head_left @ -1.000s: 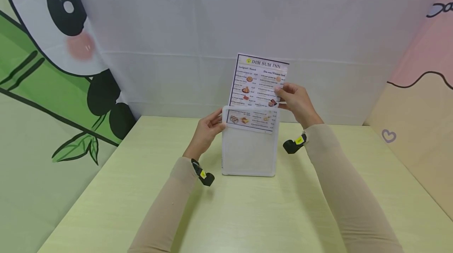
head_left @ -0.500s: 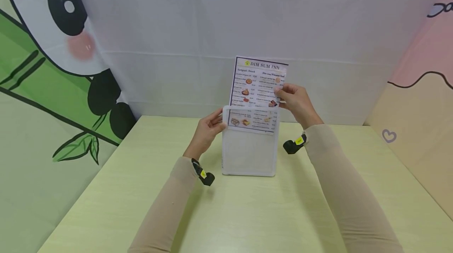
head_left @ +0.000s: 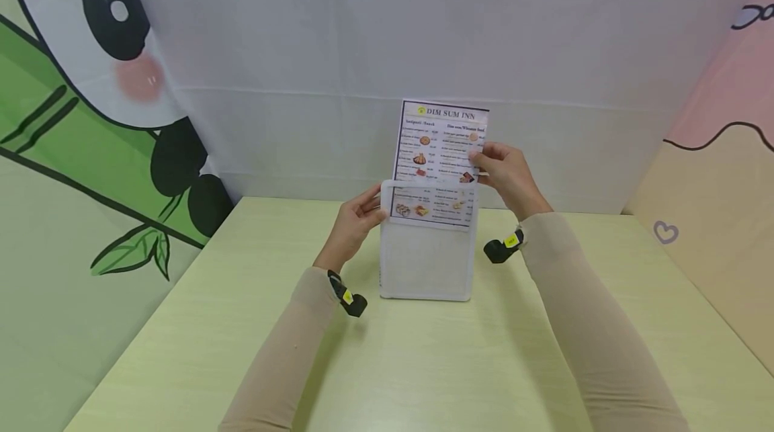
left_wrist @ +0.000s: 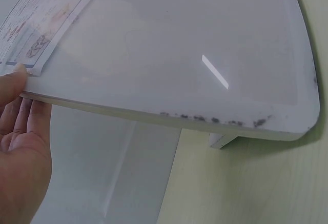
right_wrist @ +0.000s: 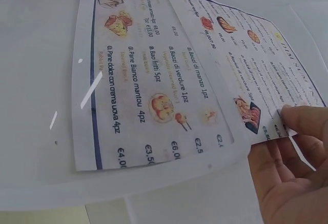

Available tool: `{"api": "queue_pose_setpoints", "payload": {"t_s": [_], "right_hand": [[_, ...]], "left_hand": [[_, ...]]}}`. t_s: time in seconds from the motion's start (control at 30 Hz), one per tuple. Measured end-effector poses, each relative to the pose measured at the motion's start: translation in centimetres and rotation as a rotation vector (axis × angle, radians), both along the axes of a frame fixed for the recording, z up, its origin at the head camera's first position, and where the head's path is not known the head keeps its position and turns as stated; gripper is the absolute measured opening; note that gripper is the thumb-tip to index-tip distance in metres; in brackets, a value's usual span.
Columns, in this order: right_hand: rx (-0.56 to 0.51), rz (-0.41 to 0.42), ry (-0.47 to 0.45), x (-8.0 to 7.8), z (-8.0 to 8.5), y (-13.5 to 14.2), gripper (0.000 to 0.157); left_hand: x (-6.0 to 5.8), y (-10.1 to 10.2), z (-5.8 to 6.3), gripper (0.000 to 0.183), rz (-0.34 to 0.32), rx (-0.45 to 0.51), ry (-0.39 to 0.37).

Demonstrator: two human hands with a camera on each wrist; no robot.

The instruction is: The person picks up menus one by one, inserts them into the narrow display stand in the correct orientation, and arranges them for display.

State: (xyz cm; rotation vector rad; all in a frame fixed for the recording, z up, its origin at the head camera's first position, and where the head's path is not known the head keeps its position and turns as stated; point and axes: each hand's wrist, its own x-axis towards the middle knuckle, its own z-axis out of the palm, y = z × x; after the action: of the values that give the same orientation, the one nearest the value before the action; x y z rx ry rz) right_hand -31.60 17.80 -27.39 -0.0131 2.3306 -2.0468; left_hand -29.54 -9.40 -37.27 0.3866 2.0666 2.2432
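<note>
A white sign holder with a clear front (head_left: 426, 264) stands upright on the table. Printed with "DIM SUM INN", a paper menu (head_left: 441, 143) has its lower part behind the clear front and its upper part above the holder's top edge. My right hand (head_left: 508, 173) pinches the menu's right edge between thumb and fingers. At the holder's upper left edge, my left hand (head_left: 355, 224) grips with the thumb in front and the fingers behind. In the right wrist view the menu's lower edge (right_wrist: 84, 131) lies slightly askew inside the holder. Dark specks mark the holder's side rim (left_wrist: 205, 119) in the left wrist view.
The pale wooden table (head_left: 242, 324) extends around the holder. Behind it hangs a white cloth backdrop (head_left: 290, 69), with a panda drawing (head_left: 121, 15) at left and a pink and beige panel (head_left: 719, 170) at right. A support foot (left_wrist: 220, 141) shows behind the holder.
The menu has slid slightly downward and become straighter, its top corner lowering. Both hands have stayed in nearly the same place, and the holder has not visibly moved.
</note>
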Motion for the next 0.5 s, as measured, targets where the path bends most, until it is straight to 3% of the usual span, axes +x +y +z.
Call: {"api": "queue_pose_setpoints", "payload": {"t_s": [0.5], "right_hand": [[-0.03, -0.029, 0.01, -0.21, 0.09, -0.07, 0.043]], "left_hand": [[-0.45, 0.18, -0.61, 0.056, 0.032, -0.023, 0.021]]}}
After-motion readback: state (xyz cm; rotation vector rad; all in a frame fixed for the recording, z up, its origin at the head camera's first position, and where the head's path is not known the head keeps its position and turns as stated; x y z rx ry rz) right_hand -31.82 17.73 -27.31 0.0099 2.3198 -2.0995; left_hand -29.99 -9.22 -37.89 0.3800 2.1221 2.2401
